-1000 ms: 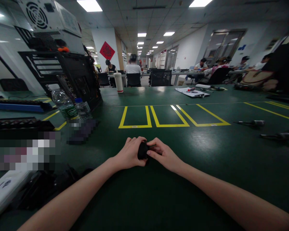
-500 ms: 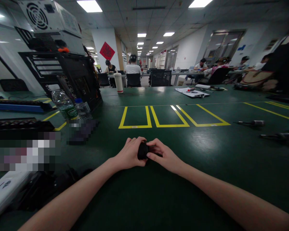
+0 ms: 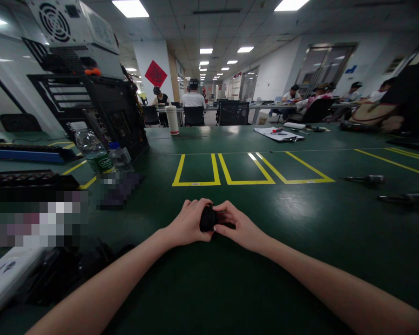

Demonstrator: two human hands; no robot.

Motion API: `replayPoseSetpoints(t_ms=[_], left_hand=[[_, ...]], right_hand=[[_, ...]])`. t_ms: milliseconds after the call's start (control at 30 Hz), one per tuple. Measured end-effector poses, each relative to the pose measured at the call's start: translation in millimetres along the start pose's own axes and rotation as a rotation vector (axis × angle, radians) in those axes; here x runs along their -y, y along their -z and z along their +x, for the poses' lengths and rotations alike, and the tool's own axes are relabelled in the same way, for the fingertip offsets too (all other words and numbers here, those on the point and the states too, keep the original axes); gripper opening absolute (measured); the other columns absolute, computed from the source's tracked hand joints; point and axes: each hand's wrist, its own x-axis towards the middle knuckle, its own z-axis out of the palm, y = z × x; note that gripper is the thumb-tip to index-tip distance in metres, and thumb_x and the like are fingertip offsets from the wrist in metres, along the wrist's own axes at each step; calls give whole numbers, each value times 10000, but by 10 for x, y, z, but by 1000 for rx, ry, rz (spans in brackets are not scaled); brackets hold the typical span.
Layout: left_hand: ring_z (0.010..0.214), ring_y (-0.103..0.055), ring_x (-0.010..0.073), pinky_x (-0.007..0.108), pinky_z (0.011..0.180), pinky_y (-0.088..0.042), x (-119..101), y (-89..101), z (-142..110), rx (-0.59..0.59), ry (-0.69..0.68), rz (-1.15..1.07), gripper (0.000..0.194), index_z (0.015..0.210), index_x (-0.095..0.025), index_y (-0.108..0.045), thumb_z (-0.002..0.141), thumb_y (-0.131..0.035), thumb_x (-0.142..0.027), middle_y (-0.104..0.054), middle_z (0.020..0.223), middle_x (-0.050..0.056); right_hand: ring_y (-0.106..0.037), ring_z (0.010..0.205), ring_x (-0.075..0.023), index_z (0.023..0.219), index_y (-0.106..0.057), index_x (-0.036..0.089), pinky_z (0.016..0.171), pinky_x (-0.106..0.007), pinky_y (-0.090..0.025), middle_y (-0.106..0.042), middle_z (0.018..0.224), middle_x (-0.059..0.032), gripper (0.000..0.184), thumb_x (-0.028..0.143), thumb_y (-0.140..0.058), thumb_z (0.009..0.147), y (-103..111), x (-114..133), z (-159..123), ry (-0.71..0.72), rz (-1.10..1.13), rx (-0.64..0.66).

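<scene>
Black object is held by left hand and right hand, blue-capped bottle well apart.

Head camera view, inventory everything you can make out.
Small rounded black object: one, black, centre
Flat green tabletop: one, green, foreground
Yellow tape outlines: at least three, yellow, mid-table
Clear plastic bottles: two, clear, left
Black metal computer case: one, black, left
White cylindrical bottle: one, white, far edge
White-papered clipboard: one, white, far side
Slim dark tools: at least two, dark, right
Red diamond sign: one, red, background
Seated people: several, mixed clothing, background
Left hand: one, bare, around object
Right hand: one, bare, at object
</scene>
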Motion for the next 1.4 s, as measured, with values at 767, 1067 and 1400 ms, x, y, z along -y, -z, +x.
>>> replayPoseSetpoints(t_ms=[767, 1067, 1400], left_hand=[[903, -507, 235, 358, 795, -346, -11, 17, -1, -2, -9, 0, 562, 1111, -203, -377, 637, -654, -319, -522, 1023, 52], [909, -505, 233, 362, 805, -340, -5, 12, 0, -1, -10, -13, 566, 1111, -203, -375, 630, -658, -300, -519, 1028, 51], [903, -510, 247, 368, 796, -340, 23, -27, 10, -23, -4, 22, 589, 1105, -196, -383, 603, -673, -297, -529, 1018, 55]], right_hand=[[-550, 976, -167, 979, -450, 228, 842, -361, -480, -521, 1022, -11, 191, 231, -521, 801, -6, 20, 25, -40, 79, -29], [-549, 990, -169, 1030, -433, 229, 878, -381, -451, -519, 1054, -19, 304, 185, -570, 762, 7, -15, 10, -14, 16, 4], [-574, 927, -169, 996, -436, 220, 819, -365, -482, -538, 986, -14, 230, 223, -537, 789, -11, -26, 45, -47, 116, -20]])
